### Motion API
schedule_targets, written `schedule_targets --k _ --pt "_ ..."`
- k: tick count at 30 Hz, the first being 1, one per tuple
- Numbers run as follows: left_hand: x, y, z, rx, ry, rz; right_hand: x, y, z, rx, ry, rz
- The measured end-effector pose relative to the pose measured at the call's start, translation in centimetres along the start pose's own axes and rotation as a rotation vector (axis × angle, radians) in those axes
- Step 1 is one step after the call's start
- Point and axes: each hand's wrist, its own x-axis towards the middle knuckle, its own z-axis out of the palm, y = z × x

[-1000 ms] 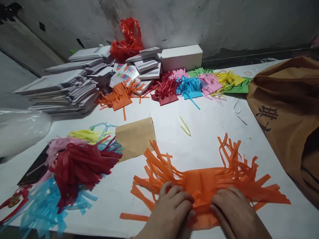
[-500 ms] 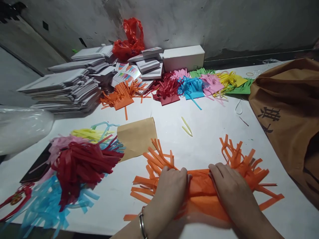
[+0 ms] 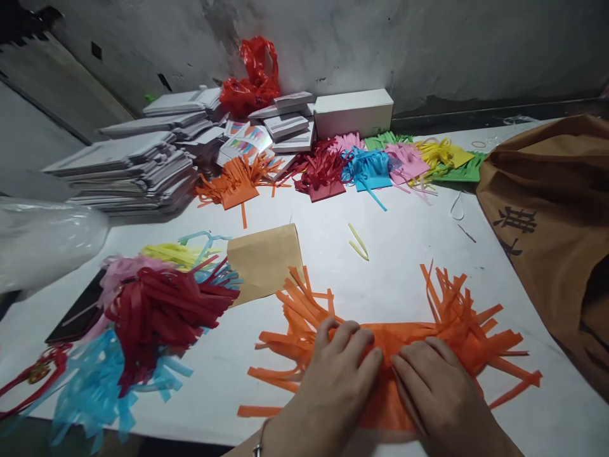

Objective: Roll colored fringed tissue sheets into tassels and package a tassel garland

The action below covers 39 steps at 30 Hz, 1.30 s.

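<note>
So my left hand (image 3: 337, 374) and right hand (image 3: 440, 393) are both down on this orange fringed tissue paper (image 3: 387, 406), near its middle, fingers bent. Honestly can't tell if either one's pinching it. It's lying right in front of me on the white tabletop (image 3: 394, 279), strips fanned out both sides. Dark red tassel (image 3: 162, 314) sits off to the left.

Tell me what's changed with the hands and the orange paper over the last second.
Left hand and right hand moved forward over the orange paper, then closer together. Both still touch it. Brown paper and red streamers stayed put.
</note>
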Motion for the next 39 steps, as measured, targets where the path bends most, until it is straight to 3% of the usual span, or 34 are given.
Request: schedule_targets --k 6,11,16,23,25,28,30,33,36,39 --pt "-1.9 -0.5 0.9 -0.088 -0.063 0.008 -0.4 -0.1 0.1 -0.119 -0.038 -0.029" --pt "-2.4 -1.3 0.6 -0.121 -0.06 -0.106 -1.3 0.4 -0.4 -0.009 -0.064 0.152" --pt "-0.6 -1.9 0.0 0.009 -0.218 -0.216 -0.1 0.3 0.0 -0.127 -0.127 0.278" --pt "2.9 -2.1 -1.0 0.1 -0.425 -0.205 0.4 0.6 0.6 -0.426 -0.129 0.309" --pt "3.5 -2.1 -1.2 0.12 -0.466 -0.208 0.4 0.3 0.3 -0.43 -0.11 0.287" --pt "3.8 -2.1 -1.2 0.121 -0.49 -0.209 0.4 -0.6 0.4 -0.256 -0.037 0.166" --pt "3.5 -2.1 -1.2 0.116 -0.477 -0.226 0.4 -1.0 0.8 -0.141 -0.037 0.116" --pt "2.6 -2.1 -1.2 0.107 -0.334 -0.195 0.4 -1.3 1.6 -0.116 -0.038 0.112" --pt "1.5 -1.9 -1.1 0.095 -0.153 0.025 0.6 -1.4 1.5 -0.067 0.05 0.099" --pt "0.8 -1.6 -1.2 0.078 -0.112 0.175 0.8 -1.6 1.0 -0.001 0.068 0.104"
